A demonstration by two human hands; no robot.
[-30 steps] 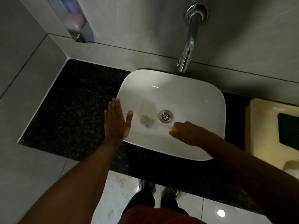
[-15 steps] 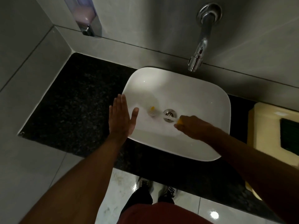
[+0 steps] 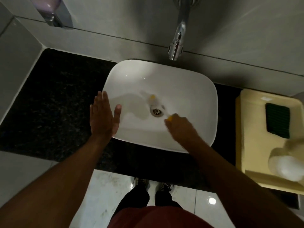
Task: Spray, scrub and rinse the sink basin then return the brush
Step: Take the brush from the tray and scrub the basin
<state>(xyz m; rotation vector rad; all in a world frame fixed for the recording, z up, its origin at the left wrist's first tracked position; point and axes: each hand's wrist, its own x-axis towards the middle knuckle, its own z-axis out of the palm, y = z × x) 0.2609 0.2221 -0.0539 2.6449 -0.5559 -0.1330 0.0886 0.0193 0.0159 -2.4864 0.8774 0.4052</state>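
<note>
A white sink basin sits on a dark speckled counter. My right hand is inside the basin, closed around the handle of a white and yellow brush. The blurred brush head lies just up and left of the metal drain. My left hand rests flat on the basin's left rim, fingers spread, holding nothing. A chrome tap juts from the wall above the basin; no water stream shows.
A pale yellow tray stands on the counter at the right, with a dark green scrub pad and a white bottle on it. A soap dispenser hangs on the wall at upper left. The dark counter stretches left.
The brush head has shifted from left of the drain to just above it, with my right hand moving along. My left hand stays on the rim. The camera has moved closer.
</note>
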